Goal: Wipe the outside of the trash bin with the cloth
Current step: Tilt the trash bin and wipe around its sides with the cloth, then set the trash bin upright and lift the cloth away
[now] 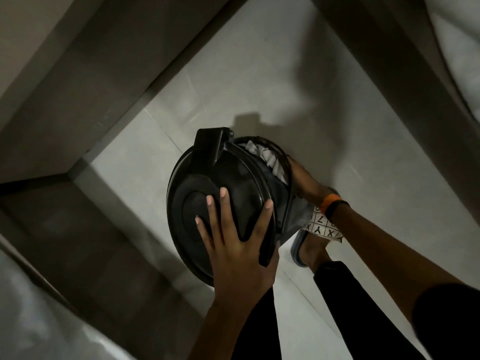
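Legs (345,307) in dark trousers at 5 to 6 o'clock, nearest the camera; one foot in a slipper (301,252) on the floor just right of the bin.

Left hand (233,237), centre frame: fingers spread wide and flat on the lid (207,193), thumb hooked over the lid's right edge. It grips nothing; it appears to steady the lid.

Right hand (304,183), at 3 o'clock from the lid: pressed against the bin's right outer wall, wrist wearing an orange and black band (331,205). Whether its fingers are curled or flat cannot be told. Cloth (324,227), white with a printed letter grid, bunches just below that wrist; whether the hand holds it is hidden.

Bin (285,203), black, round, directly below the camera, long axis roughly vertical and so pointing up toward the viewer; lid tilted open toward 9 o'clock, hinge block (213,144) at 12. Grey liner (267,157) shows in the gap at 1 o'clock. Only the right wall is visible, and the right hand is the nearer to it. Judgement: wiping should follow the wall round its curve, with the left hand holding the bin still.

Floor (259,87): pale tile, dimly lit, a seam running diagonally.

Room: brown furniture panels (85,81) from 7 to 11 o'clock and at 1 o'clock; pale fabric at the far corners. Narrow space.
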`<state>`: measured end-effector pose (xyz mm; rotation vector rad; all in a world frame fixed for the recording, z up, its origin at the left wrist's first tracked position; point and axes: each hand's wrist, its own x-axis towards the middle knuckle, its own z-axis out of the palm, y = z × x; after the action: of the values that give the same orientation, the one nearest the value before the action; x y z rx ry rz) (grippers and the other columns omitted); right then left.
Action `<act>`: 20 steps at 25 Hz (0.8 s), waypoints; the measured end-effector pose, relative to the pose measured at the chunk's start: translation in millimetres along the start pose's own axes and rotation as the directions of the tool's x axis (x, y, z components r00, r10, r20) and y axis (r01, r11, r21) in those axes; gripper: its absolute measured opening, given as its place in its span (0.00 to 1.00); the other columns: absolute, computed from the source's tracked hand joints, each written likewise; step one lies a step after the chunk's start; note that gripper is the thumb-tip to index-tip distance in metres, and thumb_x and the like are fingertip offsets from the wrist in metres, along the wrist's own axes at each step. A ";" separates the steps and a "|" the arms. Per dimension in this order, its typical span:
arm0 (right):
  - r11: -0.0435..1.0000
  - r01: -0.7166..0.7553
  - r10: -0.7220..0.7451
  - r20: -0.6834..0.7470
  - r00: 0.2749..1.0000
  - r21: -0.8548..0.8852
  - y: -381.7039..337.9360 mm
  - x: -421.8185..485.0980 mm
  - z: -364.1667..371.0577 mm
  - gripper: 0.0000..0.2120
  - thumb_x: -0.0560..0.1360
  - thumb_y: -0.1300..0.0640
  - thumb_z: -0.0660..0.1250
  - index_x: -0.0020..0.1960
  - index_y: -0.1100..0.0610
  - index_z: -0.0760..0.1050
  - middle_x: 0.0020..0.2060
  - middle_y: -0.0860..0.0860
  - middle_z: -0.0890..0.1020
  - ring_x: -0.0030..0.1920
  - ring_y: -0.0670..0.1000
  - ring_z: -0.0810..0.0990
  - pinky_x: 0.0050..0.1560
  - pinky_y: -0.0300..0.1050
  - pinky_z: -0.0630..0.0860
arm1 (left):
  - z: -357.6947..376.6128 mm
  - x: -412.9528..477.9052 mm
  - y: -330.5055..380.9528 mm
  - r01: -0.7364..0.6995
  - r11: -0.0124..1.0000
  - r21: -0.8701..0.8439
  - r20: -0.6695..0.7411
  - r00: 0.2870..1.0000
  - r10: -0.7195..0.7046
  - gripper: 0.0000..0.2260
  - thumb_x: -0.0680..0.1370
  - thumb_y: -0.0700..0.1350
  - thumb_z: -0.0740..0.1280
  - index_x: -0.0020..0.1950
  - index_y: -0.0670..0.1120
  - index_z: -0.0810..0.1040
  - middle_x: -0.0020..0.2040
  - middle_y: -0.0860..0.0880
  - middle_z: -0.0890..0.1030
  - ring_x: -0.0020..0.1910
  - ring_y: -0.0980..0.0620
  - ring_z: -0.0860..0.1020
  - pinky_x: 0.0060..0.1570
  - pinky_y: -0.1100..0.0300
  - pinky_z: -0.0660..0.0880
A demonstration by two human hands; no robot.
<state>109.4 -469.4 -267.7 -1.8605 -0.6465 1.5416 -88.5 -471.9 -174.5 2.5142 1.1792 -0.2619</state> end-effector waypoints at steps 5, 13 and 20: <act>0.986 0.140 -0.142 -0.020 0.990 -0.091 -7.9 -13.7 14.5 0.19 0.84 0.49 0.52 0.71 0.53 0.72 0.69 0.52 0.76 0.69 0.49 0.73 0.76 0.49 0.67 | 8.9 -0.2 14.6 0.092 0.996 -0.010 -0.045 0.995 -0.093 0.35 0.74 0.60 0.71 0.79 0.61 0.61 0.82 0.35 0.58 0.81 0.30 0.54 0.72 0.25 0.58; 0.983 -0.185 0.185 -0.048 0.982 0.001 53.2 51.7 -32.3 0.20 0.83 0.49 0.62 0.66 0.64 0.76 0.63 0.64 0.81 0.63 0.65 0.80 0.63 0.50 0.80 | 31.9 23.8 91.0 0.240 0.969 0.061 -0.020 0.971 -0.239 0.39 0.73 0.73 0.63 0.81 0.60 0.60 0.83 0.40 0.57 0.80 0.30 0.56 0.70 0.20 0.54; 0.971 -0.118 0.167 -0.235 0.958 0.210 -37.5 52.5 -76.4 0.12 0.83 0.52 0.59 0.61 0.50 0.78 0.49 0.50 0.84 0.47 0.49 0.83 0.41 0.39 0.80 | 42.7 50.3 83.9 0.348 0.935 0.068 0.050 0.935 -0.352 0.48 0.70 0.74 0.65 0.84 0.54 0.52 0.84 0.39 0.50 0.83 0.34 0.50 0.71 0.21 0.54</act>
<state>195.4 -418.4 -266.6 -1.9424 -0.2411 1.3701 7.4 -502.6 -209.8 2.3098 1.6127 -0.4654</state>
